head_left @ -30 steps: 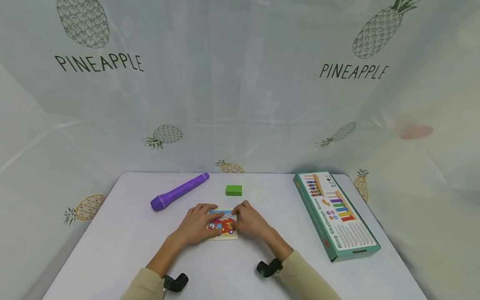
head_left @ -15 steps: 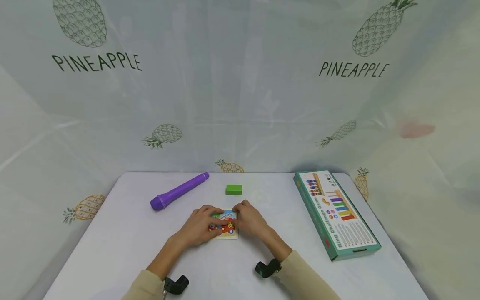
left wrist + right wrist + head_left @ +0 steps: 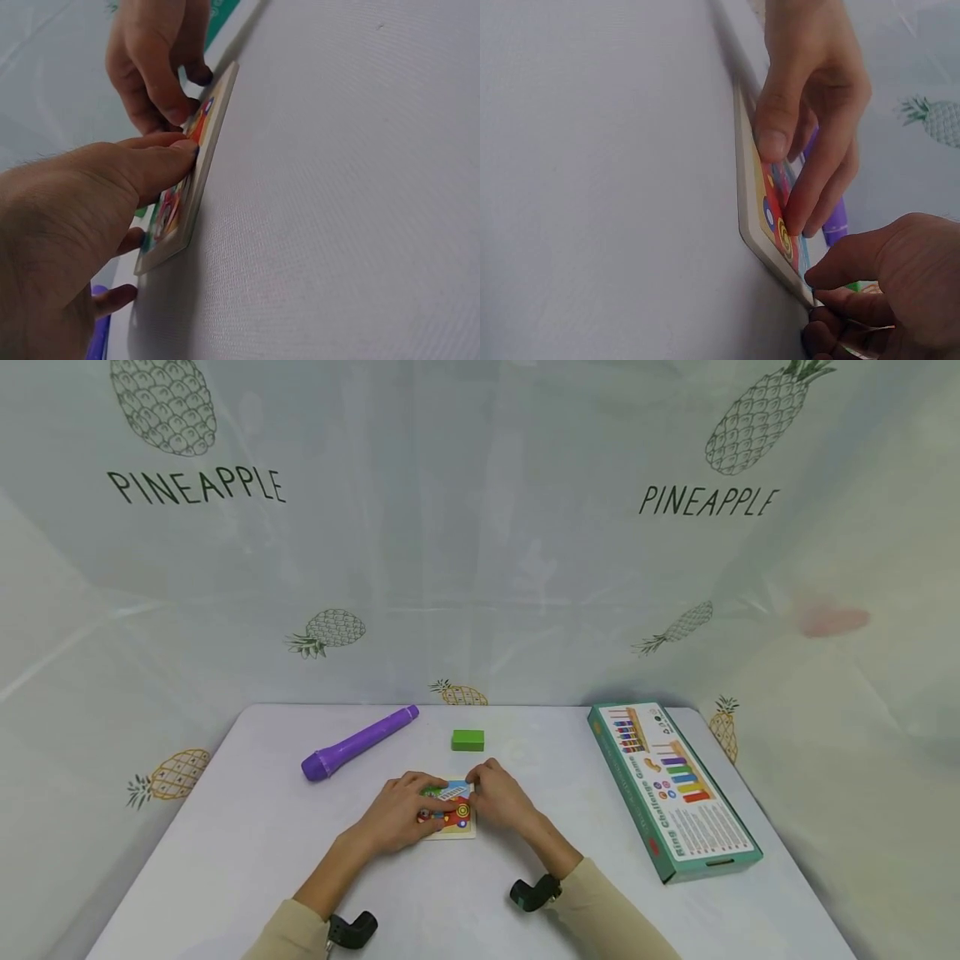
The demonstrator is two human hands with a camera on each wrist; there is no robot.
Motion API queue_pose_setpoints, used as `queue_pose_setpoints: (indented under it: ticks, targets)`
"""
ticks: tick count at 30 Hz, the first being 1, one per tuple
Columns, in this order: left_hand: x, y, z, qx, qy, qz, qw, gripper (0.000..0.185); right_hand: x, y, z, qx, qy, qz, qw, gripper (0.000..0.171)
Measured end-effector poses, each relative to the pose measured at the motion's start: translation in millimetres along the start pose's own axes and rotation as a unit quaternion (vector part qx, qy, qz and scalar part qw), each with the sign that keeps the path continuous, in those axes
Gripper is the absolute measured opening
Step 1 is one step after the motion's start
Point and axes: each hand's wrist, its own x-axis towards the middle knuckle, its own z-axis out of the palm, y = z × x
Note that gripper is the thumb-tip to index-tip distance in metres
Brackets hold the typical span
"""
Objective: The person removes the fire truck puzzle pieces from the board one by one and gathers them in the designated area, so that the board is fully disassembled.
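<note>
A small square picture puzzle (image 3: 458, 827) with a pale rim and a red vehicle picture lies on the white table. My left hand (image 3: 397, 814) comes over it from the left, with thumb and index fingertips on the picture and other fingers reaching past the far left edge. In the right wrist view, a gap shows between the left thumb (image 3: 772, 142) and index finger. My right hand (image 3: 501, 797) pinches the puzzle's far right corner between thumb and fingers, seen closely in the right wrist view. The left hand hides the puzzle's left part in the head view.
Behind the puzzle stands a green block (image 3: 468, 741). A purple microphone-shaped stick (image 3: 360, 744) lies at the back left. On the right is a green and white Ring Challenge Game box (image 3: 675, 789). A pineapple-print curtain (image 3: 480, 543) hangs behind the table (image 3: 450, 902).
Over the first half second, the left index finger slid a little nearer across the picture, uncovering its upper part. The right hand keeps its place at the corner.
</note>
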Motion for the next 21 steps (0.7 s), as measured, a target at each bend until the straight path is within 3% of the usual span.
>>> queue_pose_setpoints:
  ticks: [13, 21]
  targets:
    - [-0.7, -0.4, 0.0, 0.002, 0.000, 0.006, 1.0000, 0.032, -2.4, -2.8, -0.8, 0.012, 0.000, 0.002, 1.000, 0.030]
    - [-1.5, -1.0, 1.1, -0.001, 0.004, 0.004, 1.0000, 0.032, -2.8, -4.1, -1.0, -0.008, 0.003, 0.004, 1.000, 0.034]
